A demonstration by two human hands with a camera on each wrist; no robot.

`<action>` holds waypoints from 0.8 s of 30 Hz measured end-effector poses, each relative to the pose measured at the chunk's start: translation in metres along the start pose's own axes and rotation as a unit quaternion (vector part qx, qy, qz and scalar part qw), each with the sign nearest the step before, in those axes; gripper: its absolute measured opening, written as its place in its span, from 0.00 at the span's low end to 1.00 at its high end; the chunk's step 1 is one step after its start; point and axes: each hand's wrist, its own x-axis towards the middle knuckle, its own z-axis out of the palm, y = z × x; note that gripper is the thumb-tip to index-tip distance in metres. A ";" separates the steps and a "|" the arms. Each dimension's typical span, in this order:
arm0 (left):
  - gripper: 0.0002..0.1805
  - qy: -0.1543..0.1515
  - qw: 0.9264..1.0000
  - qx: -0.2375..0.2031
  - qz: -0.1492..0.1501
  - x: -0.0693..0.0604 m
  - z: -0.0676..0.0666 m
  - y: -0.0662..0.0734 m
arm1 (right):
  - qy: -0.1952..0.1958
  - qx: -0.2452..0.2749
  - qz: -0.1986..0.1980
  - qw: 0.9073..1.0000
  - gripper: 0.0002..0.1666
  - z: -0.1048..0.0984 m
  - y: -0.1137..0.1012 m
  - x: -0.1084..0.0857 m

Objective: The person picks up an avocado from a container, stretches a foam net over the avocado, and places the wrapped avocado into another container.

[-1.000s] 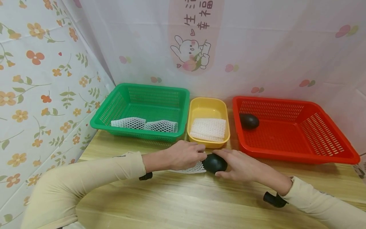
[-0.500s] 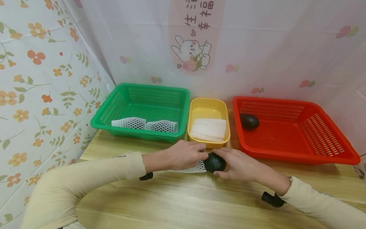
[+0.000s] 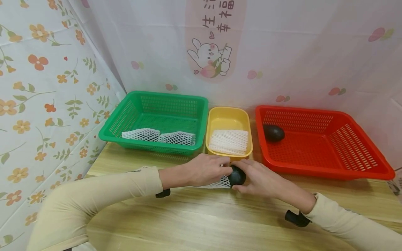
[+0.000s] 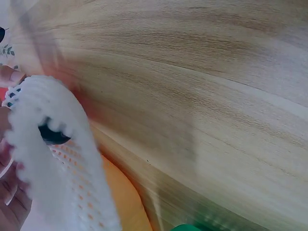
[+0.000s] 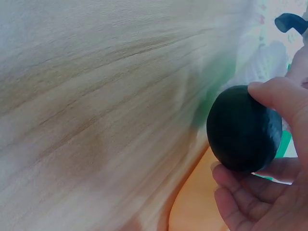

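Note:
A dark avocado (image 3: 237,176) lies sideways between my two hands, just in front of the yellow tray. Its left end sits inside the mouth of a white foam net sleeve (image 3: 217,183). My left hand (image 3: 203,170) pinches the sleeve near that mouth. From the right, my right hand (image 3: 263,178) grips the avocado, thumb on one side and fingers on the other, clear in the right wrist view on the avocado (image 5: 243,129). Looking through the sleeve (image 4: 89,154) in the left wrist view, I see a dark patch of avocado (image 4: 52,134) inside.
Behind my hands stands a yellow tray (image 3: 228,122) with flat foam nets (image 3: 229,141). To its left, a green basket (image 3: 169,104) holds two net sleeves (image 3: 177,138) with dark showing through. A red basket (image 3: 317,150) at right holds another avocado (image 3: 274,133).
My right hand has moved slightly left, and less of the avocado shows outside the sleeve. My left hand and the sleeve mouth have shifted a little to the right over the avocado.

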 end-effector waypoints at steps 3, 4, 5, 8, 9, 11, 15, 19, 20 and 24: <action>0.05 0.012 1.000 -0.012 0.006 0.001 0.001 0.000 | 0.008 0.006 -0.003 1.000 0.41 0.001 -0.001 0.002; 0.05 0.015 1.000 -0.014 0.009 0.001 0.001 0.000 | 0.010 0.008 -0.006 1.000 0.40 0.001 -0.001 0.002; 0.05 0.018 1.000 -0.018 0.012 0.002 0.001 0.000 | 0.011 0.011 -0.009 1.000 0.40 0.002 -0.002 0.003; 0.05 0.028 0.999 -0.025 0.022 0.003 0.002 0.000 | 0.009 0.018 -0.008 1.000 0.39 0.003 -0.003 0.004; 0.05 0.031 0.999 -0.025 0.024 0.004 0.003 0.000 | 0.009 0.019 -0.005 1.000 0.39 0.003 -0.003 0.004; 0.05 0.035 0.999 -0.027 0.026 0.003 0.004 0.001 | 0.008 0.023 0.001 1.000 0.39 0.004 -0.002 0.004; 0.04 0.037 0.999 -0.025 0.024 0.001 0.008 0.001 | 0.011 0.035 0.001 0.999 0.41 0.006 0.002 0.004; 0.04 0.031 0.999 -0.018 0.015 -0.001 0.012 0.001 | 0.004 0.053 -0.007 0.999 0.40 0.008 0.008 0.001; 0.04 0.031 0.999 -0.017 0.014 -0.002 0.012 0.000 | 0.000 0.058 -0.009 0.998 0.39 0.008 0.009 0.001; 0.05 0.034 0.999 -0.013 0.014 -0.002 0.015 0.000 | -0.009 0.086 -0.024 0.996 0.40 0.008 0.014 -0.001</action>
